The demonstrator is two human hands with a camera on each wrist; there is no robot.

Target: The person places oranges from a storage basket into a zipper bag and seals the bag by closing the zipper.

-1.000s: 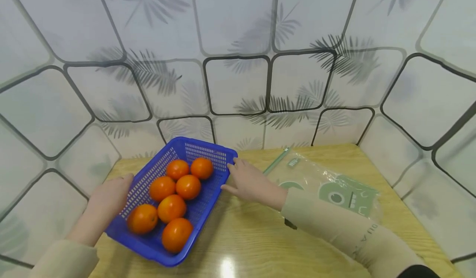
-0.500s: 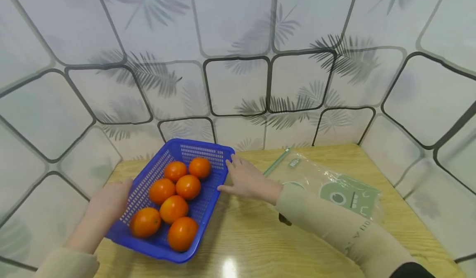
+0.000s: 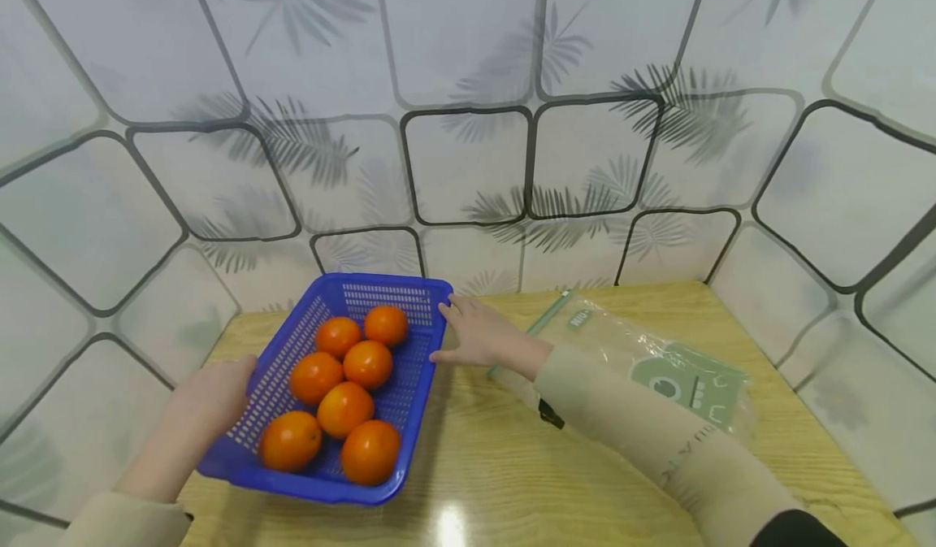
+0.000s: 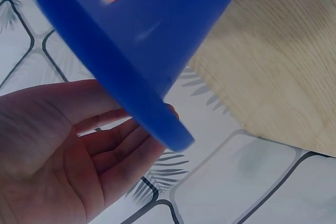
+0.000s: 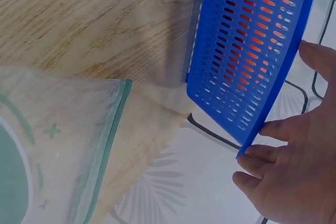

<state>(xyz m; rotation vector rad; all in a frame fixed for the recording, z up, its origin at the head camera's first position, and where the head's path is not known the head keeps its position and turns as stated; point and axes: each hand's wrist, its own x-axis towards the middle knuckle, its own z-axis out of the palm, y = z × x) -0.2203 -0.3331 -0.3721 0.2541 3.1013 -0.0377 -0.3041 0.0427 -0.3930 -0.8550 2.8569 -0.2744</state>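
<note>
A blue plastic basket [image 3: 418,417] with slotted walls stands at the left of the table, holding several oranges [image 3: 345,410]. My left hand [image 3: 208,401] grips the basket's left rim; its thumb tip and some fingertips are hidden behind the rim in the left wrist view [image 4: 100,150]. At the far right corner, my right hand [image 3: 486,334] touches the rim with spread fingers. In the right wrist view, the right thumb and fingertips [image 5: 275,129] meet the rim's outer edge from outside.
A clear zip bag [image 3: 621,344] with a green cartoon print lies flat on the wooden table [image 3: 512,474], right of the basket and partly under the right forearm. Walls with a leaf and line pattern [image 3: 468,165] close in the back and both sides.
The basket has turned slightly anticlockwise, its far right corner shifting left and its near end right. The right hand has moved left with the rim. Oranges near the front have shifted right.
</note>
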